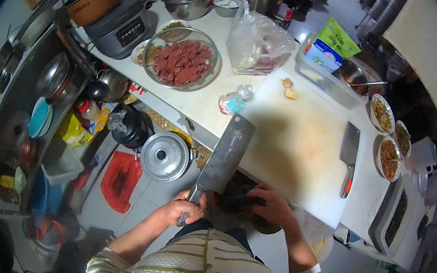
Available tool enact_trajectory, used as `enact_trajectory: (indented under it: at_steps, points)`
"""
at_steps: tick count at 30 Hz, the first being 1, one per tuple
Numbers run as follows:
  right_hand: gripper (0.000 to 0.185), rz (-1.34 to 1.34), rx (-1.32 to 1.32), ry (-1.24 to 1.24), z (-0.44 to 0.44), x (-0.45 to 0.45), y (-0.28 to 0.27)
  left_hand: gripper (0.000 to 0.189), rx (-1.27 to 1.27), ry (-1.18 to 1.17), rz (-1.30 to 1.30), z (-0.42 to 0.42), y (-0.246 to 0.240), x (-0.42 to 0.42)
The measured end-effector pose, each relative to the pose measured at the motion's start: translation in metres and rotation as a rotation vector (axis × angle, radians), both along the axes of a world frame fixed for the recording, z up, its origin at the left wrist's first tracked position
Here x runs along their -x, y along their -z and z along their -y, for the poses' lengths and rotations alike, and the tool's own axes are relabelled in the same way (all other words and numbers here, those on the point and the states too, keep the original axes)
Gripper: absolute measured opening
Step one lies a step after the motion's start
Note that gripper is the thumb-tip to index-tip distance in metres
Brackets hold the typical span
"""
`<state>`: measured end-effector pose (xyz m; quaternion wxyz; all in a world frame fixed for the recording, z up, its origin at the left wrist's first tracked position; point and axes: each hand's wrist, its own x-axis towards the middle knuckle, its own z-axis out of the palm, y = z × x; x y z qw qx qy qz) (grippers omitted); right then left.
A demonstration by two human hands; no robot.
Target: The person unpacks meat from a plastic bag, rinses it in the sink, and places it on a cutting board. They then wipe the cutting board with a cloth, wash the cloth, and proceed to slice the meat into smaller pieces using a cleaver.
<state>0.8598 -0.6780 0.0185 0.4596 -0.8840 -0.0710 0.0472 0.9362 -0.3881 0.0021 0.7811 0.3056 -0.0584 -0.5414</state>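
My left hand [184,208] grips the handle of a broad-bladed cleaver [227,154], its blade raised in front of the counter edge and pointing away from me. Low at the near edge of the white cutting board [319,192], my right hand [273,206] has its fingers curled round a dark object [245,197]; shadow hides what it is. A second cleaver [351,142] with a black-and-red handle lies on the board's right side. Pieces of ginger [289,88] rest near the board's far left corner. A knotted plastic bag [231,101] sits beside the board.
A glass bowl of red-brown cubes [183,62] stands on the counter at left, by a grey cooker [119,24]. Behind the board are a plastic bag of food [258,43] and a clear bin [330,83]. Bowls of chopped food [389,158] line the right. A lidded pot [165,156] stands below.
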Motion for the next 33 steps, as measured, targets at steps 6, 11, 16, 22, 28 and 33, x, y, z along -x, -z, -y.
enact_trajectory:
  at_steps: [6, 11, 16, 22, 28, 33]
  points:
    - [0.036, 0.353, -0.175, 0.301, 0.005, -0.018, -0.036, 0.024, -0.353, 0.039, 0.151, 0.014, -0.036, 0.022]
    - [0.027, 0.302, -0.078, -0.004, -0.012, -0.012, 0.01, 0.024, -0.386, -0.058, 0.18, 0.028, -0.029, 0.058]
    - [0.028, 0.154, -0.11, 0.127, 0.04, 0.029, 0.018, 0.016, -1.116, -0.014, 1.299, 0.009, -0.055, 0.071]
    - [0.03, 0.452, -0.143, 0.06, 0.024, 0.033, -0.016, 0.016, -1.546, 0.3, 1.633, 0.013, -0.076, 0.106]
    - [0.033, 0.259, 0.059, -0.191, -0.057, 0.032, 0.04, 0.021, -1.519, 0.552, 1.633, 0.052, -0.078, 0.126]
    - [0.031, -0.023, 0.298, 0.019, -0.003, 0.025, 0.123, 0.02, -1.556, 0.609, 1.587, 0.034, -0.072, 0.137]
